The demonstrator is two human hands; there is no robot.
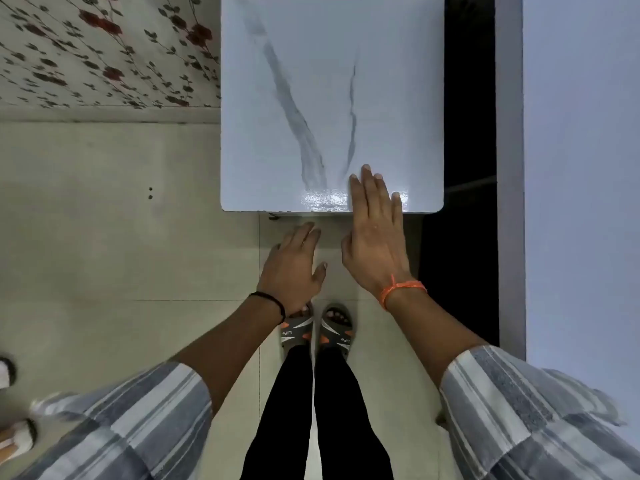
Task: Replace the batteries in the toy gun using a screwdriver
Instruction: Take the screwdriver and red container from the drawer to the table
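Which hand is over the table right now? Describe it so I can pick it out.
Start at the white marble-look table and go to its near edge, right of the middle. The right hand lies there, fingers straight over the edge. It wears an orange wrist thread; the left hand, short of the table, wears a black band.

table (pixel 332 98) top cut off, feet (pixel 10 403) cropped left
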